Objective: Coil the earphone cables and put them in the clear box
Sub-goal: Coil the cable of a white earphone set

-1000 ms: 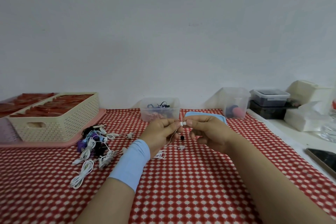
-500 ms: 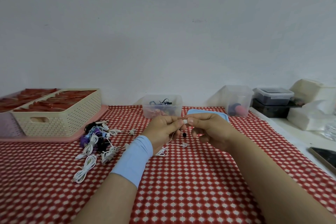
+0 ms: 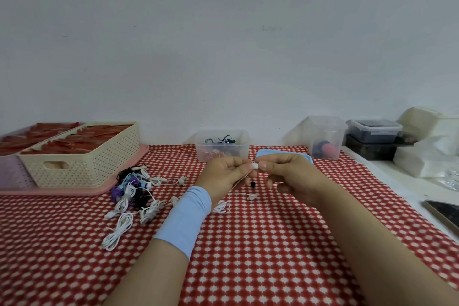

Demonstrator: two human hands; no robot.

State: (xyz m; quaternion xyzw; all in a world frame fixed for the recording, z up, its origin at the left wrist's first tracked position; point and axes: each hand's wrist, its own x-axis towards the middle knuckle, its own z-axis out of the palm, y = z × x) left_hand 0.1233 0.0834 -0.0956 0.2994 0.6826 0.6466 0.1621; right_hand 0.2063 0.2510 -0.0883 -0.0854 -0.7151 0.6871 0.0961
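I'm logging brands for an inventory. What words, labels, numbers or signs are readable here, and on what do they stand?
No text can be read.
Wall: a faint mark, too blurred to read.
Clear box, cream basket, lidded container: no labels visible.
Phone: screen dark.
White earbud, pinched by left hand and right hand: no marking visible.

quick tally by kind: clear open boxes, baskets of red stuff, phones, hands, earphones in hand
clear boxes: 2, middle and right
baskets: 2, cream and a pale one at the left edge
phone: 1
hands: 2, left and right
earphone in hand: 1
total: 8
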